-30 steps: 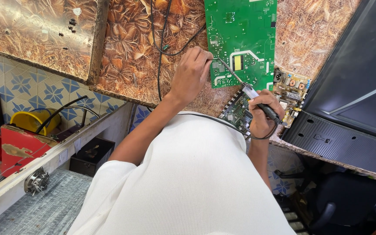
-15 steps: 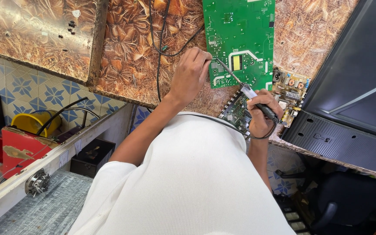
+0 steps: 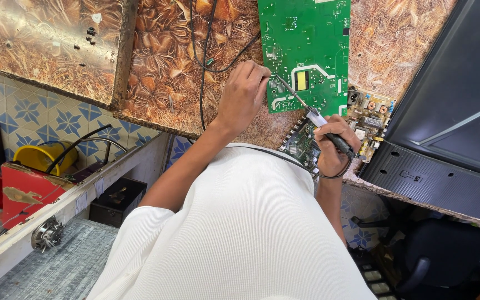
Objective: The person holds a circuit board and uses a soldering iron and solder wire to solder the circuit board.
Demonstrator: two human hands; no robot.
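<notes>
Seen from above, we work at a leaf-patterned bench (image 3: 162,72), our right hand (image 3: 333,145) wrapped tight around a soldering iron (image 3: 329,132) whose thin tip reaches toward eleven o'clock onto the green circuit board (image 3: 306,50) lying at the twelve o'clock edge of the view. Our left hand (image 3: 243,94), fingers curled and pinched together, presses on the board's left edge beside a black cable (image 3: 204,55), though we cannot tell whether it grips anything. A smaller yellowish board (image 3: 370,119) sits at two o'clock of the right hand, next to a dark television back panel (image 3: 451,111).
</notes>
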